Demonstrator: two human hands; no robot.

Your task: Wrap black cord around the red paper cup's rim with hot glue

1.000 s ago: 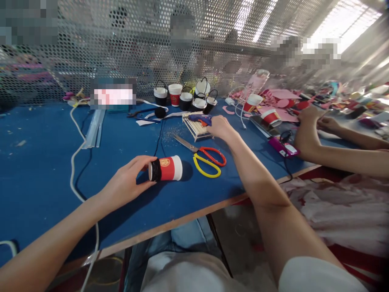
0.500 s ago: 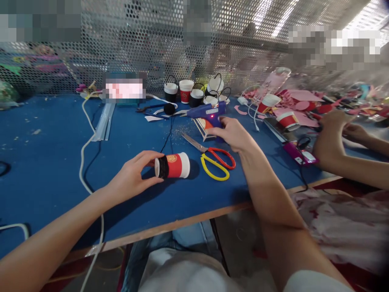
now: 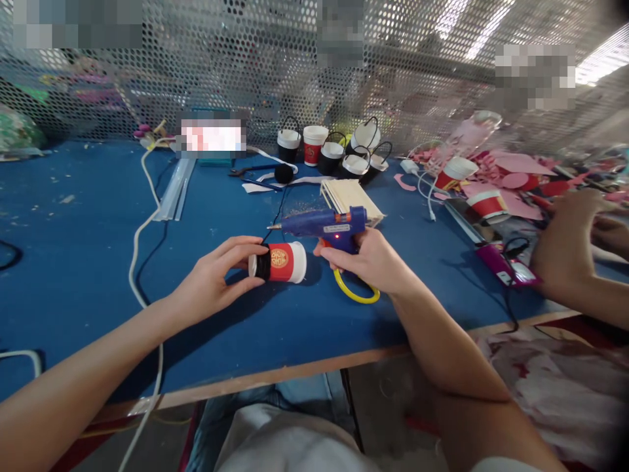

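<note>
My left hand point(image 3: 223, 278) grips the base end of a red and white paper cup point(image 3: 289, 262) lying on its side, its rim facing right. Black yarn point(image 3: 263, 264) is wound round the cup near its base, and a strand runs back to a black yarn ball point(image 3: 284, 174). In my right hand point(image 3: 376, 259) is a blue glue gun point(image 3: 319, 224) with a small red light, held by its handle. Its nozzle points left, above and behind the cup. Scissors point(image 3: 356, 292) lie beneath the gun and right hand, mostly covered; a yellow handle loop shows.
A wooden stand point(image 3: 356, 196) sits behind the gun. Several black-wrapped cups with loop handles point(image 3: 331, 157) stand at the back. Glue sticks point(image 3: 177, 187) and a white cable point(image 3: 132, 262) lie left. To the right are pink scraps point(image 3: 521, 180), a purple device point(image 3: 506, 265) and another person's arm point(image 3: 565, 255).
My right hand has lifted the glue gun off the wooden stand and brought it left and nearer, over the scissors. My left hand keeps the cup, now turned slightly so more of its gold emblem shows.
</note>
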